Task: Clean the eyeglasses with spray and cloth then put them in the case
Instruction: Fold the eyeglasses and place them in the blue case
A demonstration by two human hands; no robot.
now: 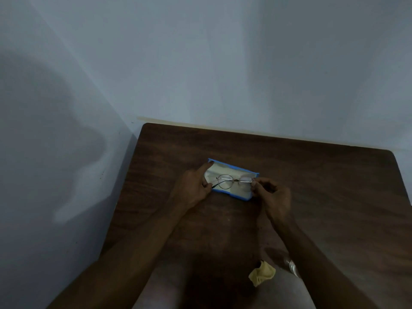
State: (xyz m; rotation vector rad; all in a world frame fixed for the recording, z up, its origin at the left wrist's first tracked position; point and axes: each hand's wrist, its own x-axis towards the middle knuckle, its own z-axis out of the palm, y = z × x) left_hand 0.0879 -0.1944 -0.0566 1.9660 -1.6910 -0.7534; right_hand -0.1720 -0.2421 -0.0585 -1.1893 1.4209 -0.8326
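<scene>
Both hands are at the open blue eyeglass case, which sits mid-table with its cream lining facing up. The round wire-rimmed eyeglasses lie across that lining; whether they rest on it or hang just above, I cannot tell. The left hand pinches the frame's left end, forefinger stretched to the case's far left corner. The right hand pinches the frame's right end at the case's right edge. There is bare dark wood table on every side of the case. Well nearer than the case, by the table's front edge, lies a crumpled yellow cloth, with the clear spray bottle just right of it, half hidden by the right forearm.
</scene>
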